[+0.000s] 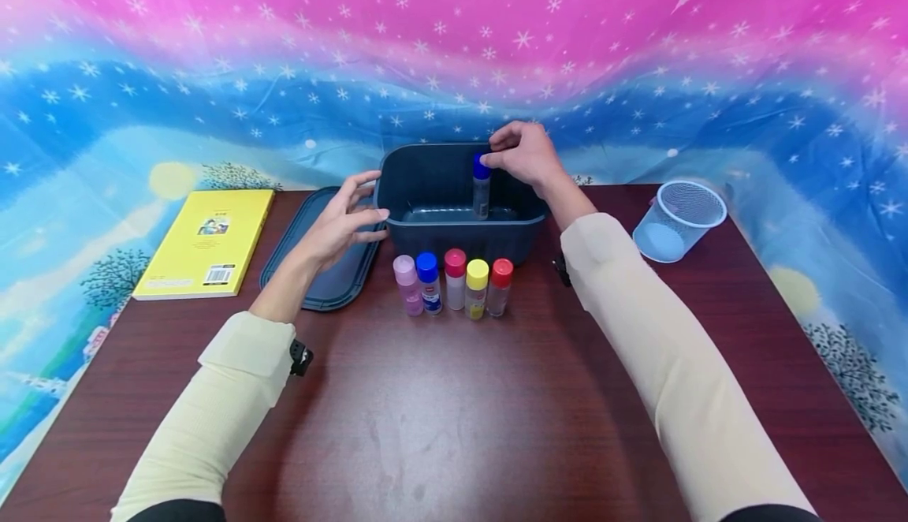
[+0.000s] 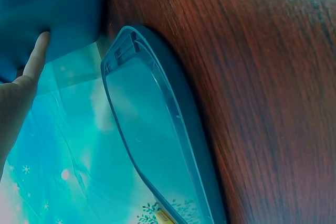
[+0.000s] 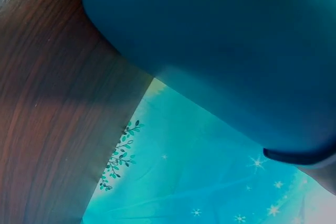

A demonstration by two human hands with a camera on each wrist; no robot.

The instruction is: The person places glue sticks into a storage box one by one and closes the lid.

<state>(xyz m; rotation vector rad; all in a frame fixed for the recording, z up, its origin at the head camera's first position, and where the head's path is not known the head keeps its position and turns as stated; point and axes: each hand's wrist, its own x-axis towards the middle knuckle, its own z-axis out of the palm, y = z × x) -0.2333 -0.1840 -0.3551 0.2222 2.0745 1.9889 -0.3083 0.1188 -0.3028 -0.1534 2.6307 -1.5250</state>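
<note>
A dark blue-grey plastic bin (image 1: 461, 242) stands at the table's far side. Over its inside, my right hand (image 1: 528, 158) pinches a small clear bottle (image 1: 481, 195) by its dark blue cap; the bottle hangs upright. My left hand (image 1: 340, 218) rests at the bin's left end with fingers spread, and in the left wrist view one finger (image 2: 38, 56) touches the bin wall (image 2: 63, 9). In front of the bin stand several similar bottles: pink-capped (image 1: 407, 285), blue-capped (image 1: 429, 281), dark pink-capped (image 1: 455, 279), yellow-capped (image 1: 477, 289) and red-capped (image 1: 500, 287). The right wrist view shows the bin's outside (image 3: 210, 40), not the fingers.
The bin's lid (image 1: 340, 289) lies on the table left of it, partly under my left hand. Farther left is a yellow book (image 1: 206, 242). A white mesh pen cup (image 1: 677, 222) leans at the right. A patterned cloth (image 1: 454, 57) hangs behind the table.
</note>
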